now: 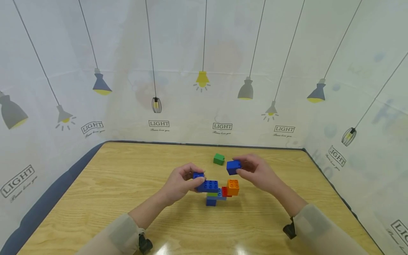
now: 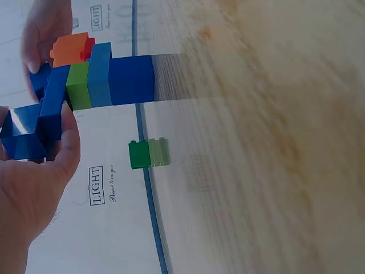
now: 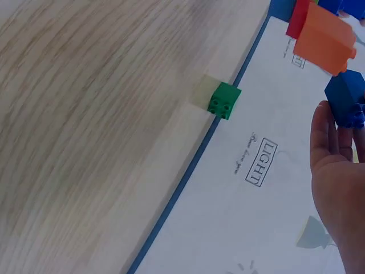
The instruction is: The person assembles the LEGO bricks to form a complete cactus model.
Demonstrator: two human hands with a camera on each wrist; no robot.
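A built-up stack of toy building bricks stands on the table, with a blue brick (image 1: 211, 202) at its foot. Above that come a light blue brick (image 2: 100, 74), a lime green brick (image 2: 79, 85) and a long blue brick (image 1: 209, 186). Out to the right, a red brick (image 1: 225, 191) carries an orange brick (image 1: 233, 187). My left hand (image 1: 180, 184) grips the stack's upper left end, where another blue brick (image 2: 24, 131) sits. Apart from the stack, my right hand (image 1: 256, 171) pinches a loose blue brick (image 1: 233, 167) above and behind the orange one.
Behind the stack, a green brick (image 1: 219, 159) lies alone on the wooden table (image 1: 127, 170). A pale wall covering (image 1: 178, 46) printed with hanging lamps rises along the table's back and sides.
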